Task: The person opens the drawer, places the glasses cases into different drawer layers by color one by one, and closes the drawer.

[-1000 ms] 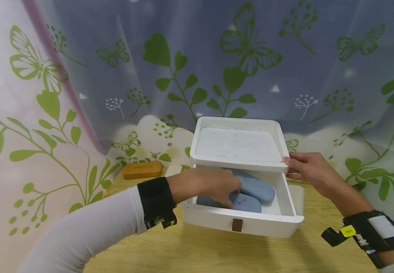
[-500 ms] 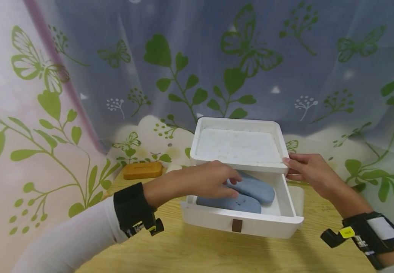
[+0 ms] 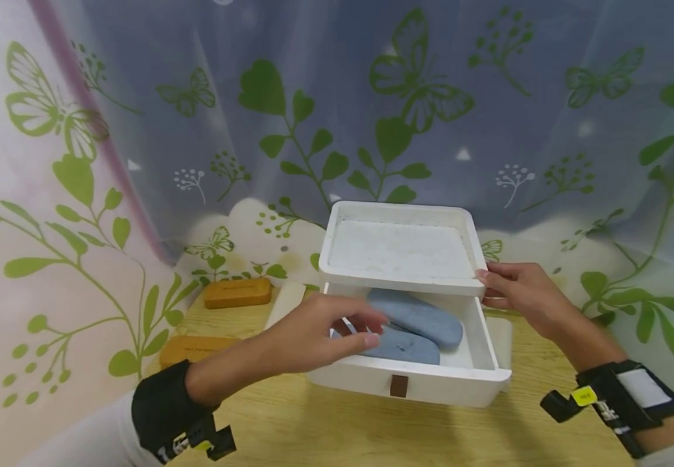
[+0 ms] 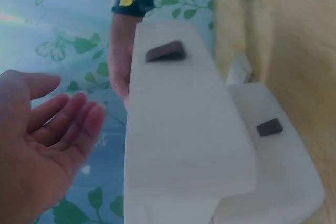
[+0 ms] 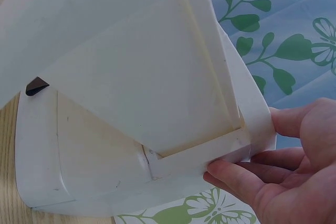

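A white storage box with a shallow tray top stands on the table, its lower drawer pulled out. Two blue, rounded oblong pieces lie side by side in the drawer. My left hand hovers over the drawer's left side with fingers loosely bent and nothing in them, partly covering the nearer blue piece. In the left wrist view, that hand is beside the box's front, where brown pull tabs show. My right hand grips the box's upper right corner, thumb on the rim and fingers below it.
Two orange-brown blocks lie left of the box, the nearer one partly behind my left forearm. A cream strip sticks out at the box's left. Behind the wooden table hangs a patterned curtain.
My left hand has lifted from the blue pieces and drawn back to the left. The nearer orange-brown block has come into sight. My right hand keeps its grip on the corner.
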The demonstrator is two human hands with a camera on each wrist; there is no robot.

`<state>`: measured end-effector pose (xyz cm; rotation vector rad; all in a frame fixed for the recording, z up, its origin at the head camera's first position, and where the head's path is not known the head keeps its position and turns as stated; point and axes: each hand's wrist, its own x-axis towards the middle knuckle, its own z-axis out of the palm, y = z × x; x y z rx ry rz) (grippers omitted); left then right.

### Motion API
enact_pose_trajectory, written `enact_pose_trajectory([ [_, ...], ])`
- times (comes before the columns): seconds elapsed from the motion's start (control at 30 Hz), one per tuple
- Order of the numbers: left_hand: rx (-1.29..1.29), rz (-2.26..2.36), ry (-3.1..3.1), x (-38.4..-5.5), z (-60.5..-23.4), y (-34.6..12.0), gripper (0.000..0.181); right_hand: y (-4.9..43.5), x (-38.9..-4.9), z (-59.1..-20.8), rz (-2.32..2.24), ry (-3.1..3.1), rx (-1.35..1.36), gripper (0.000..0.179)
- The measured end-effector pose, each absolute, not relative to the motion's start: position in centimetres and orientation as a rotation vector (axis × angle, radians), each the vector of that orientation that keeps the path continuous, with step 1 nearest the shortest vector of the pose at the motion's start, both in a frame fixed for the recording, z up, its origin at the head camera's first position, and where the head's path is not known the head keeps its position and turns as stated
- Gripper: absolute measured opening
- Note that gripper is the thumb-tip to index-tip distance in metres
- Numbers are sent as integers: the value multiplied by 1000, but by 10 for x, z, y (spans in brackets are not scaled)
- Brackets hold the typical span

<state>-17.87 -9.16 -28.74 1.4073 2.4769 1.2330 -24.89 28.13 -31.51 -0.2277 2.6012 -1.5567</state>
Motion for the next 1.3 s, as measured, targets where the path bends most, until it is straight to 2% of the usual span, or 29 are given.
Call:
enact_pose_trajectory([
  [0.13, 1407, 1357, 2422, -164, -298, -95, 24, 282, -247, -315, -1522, 2625, -218, 72],
  [0.4, 1208, 1532, 2227, -148, -322, -99, 23, 282, -249, -316, -1510, 2643, -215, 71],
  [0.67, 989, 1563, 2128, -142, -352, -98, 31, 283, -248, -315, -1525, 2621, -225, 72],
  [0.93, 945, 1550, 2107, -143, -379, -95, 39, 283, -246, -312, -1522, 2635, -223, 72],
  [1.3, 813, 1672, 1928, -141, -392, -84, 47, 281, -247, -313, -1524, 2626, -227, 72],
])
